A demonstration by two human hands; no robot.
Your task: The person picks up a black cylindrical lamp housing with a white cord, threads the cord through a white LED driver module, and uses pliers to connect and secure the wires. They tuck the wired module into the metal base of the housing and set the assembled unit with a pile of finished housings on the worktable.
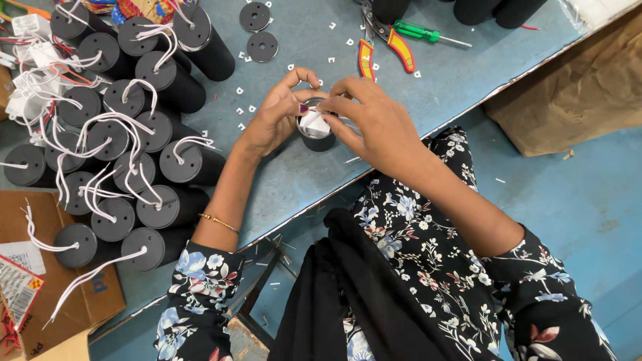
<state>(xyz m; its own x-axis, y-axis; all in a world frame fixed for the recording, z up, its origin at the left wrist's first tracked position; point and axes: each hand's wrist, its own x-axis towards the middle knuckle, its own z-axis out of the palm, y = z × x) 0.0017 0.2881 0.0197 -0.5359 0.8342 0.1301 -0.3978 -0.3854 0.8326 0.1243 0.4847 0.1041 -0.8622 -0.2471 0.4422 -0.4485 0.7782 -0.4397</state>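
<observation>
- The black cylindrical housing [317, 137] stands upright on the blue-grey table [301, 180], directly between the two hands and just under their fingertips.
- Its open top faces up; a white insert [313, 125] sits inside the mouth, partly hidden by fingers. The body is matt black, short and round.
- The left hand [277, 117] curls around the far-left side of the housing, thumb and forefinger arched over the rim and closed to a light pinch; a small dark-red piece [303, 107] shows at the fingertips.
- The right hand [371, 120] covers the housing's right side, fingers bent down onto the white insert and rim, closed in a loose grip on it.
- Left of the left hand lies a cluster of finished black cylinders [120, 140] with white wires [100, 134] trailing from their caps.
- Beyond the right hand lie orange-handled pliers [384, 47] and a green screwdriver [418, 31].
- Two black discs [257, 30] and scattered small white bits [244, 110] lie beyond the left hand.
</observation>
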